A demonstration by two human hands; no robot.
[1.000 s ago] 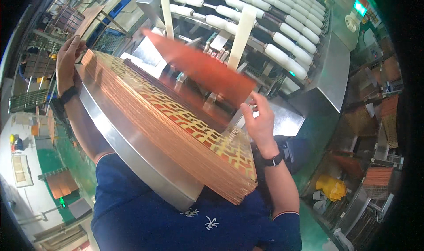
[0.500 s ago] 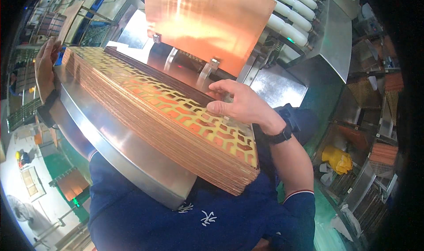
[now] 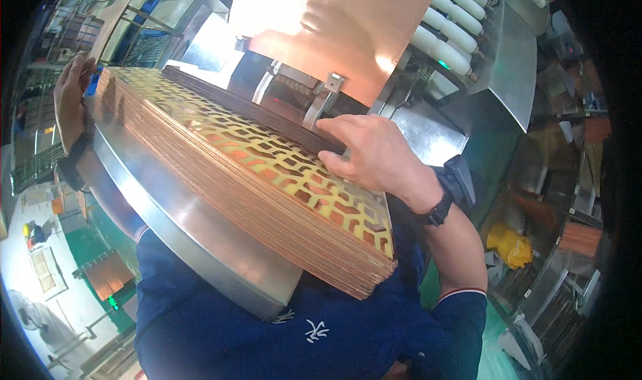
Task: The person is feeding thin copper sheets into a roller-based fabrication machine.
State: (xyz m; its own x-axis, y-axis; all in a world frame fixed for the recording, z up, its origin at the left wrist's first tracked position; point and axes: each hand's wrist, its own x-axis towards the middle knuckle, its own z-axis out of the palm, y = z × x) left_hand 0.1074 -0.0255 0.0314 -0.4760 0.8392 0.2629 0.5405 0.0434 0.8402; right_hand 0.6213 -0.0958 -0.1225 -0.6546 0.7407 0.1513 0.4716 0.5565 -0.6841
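Note:
A thick stack of copper-edged panels (image 3: 267, 216) lies tilted before my body, its upper face patterned in yellow and copper. Beneath its near side is a shiny metal tray or support (image 3: 200, 243). My left hand (image 3: 72, 102) lies along the stack's far-left end, fingers stretched upward and palm side toward it; its contact is partly hidden. Along the stack's far edge runs a dark brown strip of boards (image 3: 254, 112). My right hand (image 3: 381, 156) bends over that strip near its right end, thumb on the near side and fingers on the far side.
Beyond the stack, a bare copper sheet (image 3: 321, 39) hangs in metal clips (image 3: 334, 81) on a machine. White rollers (image 3: 441, 51) stand at upper right beside a steel housing (image 3: 495, 112). Shelves with boards (image 3: 580, 238) and a yellow bundle (image 3: 511, 246) are at right.
My right hand has shifted slightly right, and its thumb has moved from the patterned face to the dark strip. The copper sheet appears higher and farther right. My left hand stays put.

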